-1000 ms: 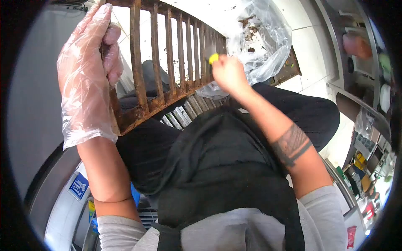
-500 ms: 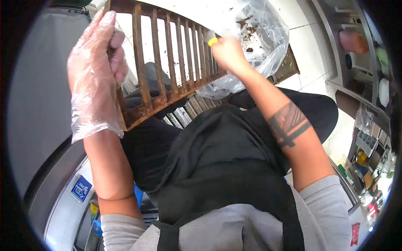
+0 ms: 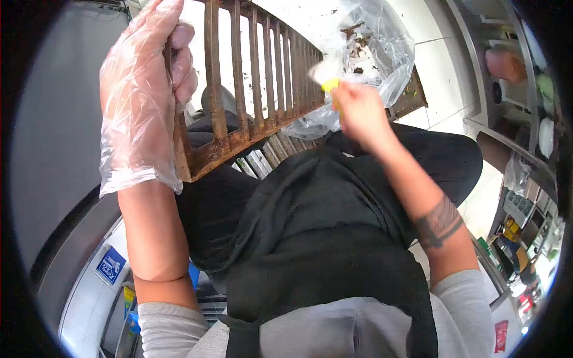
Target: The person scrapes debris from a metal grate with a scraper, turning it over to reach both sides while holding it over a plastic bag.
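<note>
My left hand (image 3: pixel 146 98), in a clear plastic glove, is closed on the near left end of a rusty brown slatted grate (image 3: pixel 221 141). The grate is tilted up over my lap, its bars running away to the right. My bare right hand (image 3: pixel 362 113) is wrapped round the yellow handle of a scraper (image 3: pixel 329 85). Its pale, flat end is smeared by motion and points toward the far right end of the grate. Behind it, a clear plastic bag (image 3: pixel 391 53) lies spread on the floor with dark brown scraps in it.
White floor tiles (image 3: pixel 439 65) carry a few dark crumbs. Beyond the bag lies another brown piece (image 3: pixel 412 95). A grey panel (image 3: pixel 57 119) stands close on my left. Metal shelving (image 3: pixel 507 119) with containers runs along the right. Slatted metal (image 3: pixel 286 149) shows below the grate.
My right hand has drawn back toward me and right with the scraper, away from the bars. My left hand and the grate have shifted slightly right.
</note>
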`<state>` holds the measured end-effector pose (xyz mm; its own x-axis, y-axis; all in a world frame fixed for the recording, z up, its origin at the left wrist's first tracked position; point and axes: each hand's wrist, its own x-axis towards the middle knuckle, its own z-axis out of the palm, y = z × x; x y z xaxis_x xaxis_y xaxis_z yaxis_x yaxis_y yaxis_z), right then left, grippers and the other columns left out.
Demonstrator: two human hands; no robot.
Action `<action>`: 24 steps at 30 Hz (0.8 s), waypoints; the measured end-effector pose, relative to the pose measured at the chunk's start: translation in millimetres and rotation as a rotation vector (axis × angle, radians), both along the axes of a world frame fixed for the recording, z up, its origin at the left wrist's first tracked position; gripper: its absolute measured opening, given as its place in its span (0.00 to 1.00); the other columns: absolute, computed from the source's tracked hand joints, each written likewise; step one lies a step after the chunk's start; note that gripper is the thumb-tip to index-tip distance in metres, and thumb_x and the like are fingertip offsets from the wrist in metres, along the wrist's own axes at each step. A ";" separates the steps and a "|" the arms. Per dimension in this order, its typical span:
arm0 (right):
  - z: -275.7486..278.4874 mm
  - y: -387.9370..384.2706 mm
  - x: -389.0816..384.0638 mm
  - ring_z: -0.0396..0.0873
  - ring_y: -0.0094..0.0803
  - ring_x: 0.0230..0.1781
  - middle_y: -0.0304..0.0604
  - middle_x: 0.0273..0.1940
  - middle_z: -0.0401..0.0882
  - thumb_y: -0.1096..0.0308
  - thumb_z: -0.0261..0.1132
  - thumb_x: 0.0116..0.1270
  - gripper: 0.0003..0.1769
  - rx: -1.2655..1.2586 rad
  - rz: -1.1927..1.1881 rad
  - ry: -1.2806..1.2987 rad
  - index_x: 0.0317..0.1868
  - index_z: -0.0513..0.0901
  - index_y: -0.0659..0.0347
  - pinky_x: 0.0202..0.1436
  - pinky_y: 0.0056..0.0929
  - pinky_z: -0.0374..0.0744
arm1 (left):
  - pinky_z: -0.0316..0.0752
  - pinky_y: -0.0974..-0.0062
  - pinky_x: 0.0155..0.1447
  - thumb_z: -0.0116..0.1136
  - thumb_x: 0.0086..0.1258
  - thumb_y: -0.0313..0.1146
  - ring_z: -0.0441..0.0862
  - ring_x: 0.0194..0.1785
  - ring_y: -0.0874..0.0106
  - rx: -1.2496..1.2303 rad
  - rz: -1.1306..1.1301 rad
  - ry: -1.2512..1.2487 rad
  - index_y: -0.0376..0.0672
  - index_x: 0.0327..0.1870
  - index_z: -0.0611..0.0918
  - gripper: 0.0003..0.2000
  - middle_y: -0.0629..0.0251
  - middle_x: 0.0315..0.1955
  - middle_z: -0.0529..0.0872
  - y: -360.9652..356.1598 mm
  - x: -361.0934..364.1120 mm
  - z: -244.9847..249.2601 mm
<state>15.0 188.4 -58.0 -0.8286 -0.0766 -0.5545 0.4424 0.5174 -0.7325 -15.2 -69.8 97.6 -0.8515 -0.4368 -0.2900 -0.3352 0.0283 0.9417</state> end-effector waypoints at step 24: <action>-18.3 -36.7 46.6 0.85 0.68 0.45 0.71 0.38 0.84 0.67 0.57 0.70 0.15 0.179 0.133 0.225 0.39 0.85 0.72 0.51 0.57 0.81 | 0.64 0.81 0.19 0.59 0.83 0.38 0.66 0.18 0.83 0.140 0.066 0.144 0.43 0.53 0.80 0.09 0.78 0.22 0.71 21.7 18.2 6.7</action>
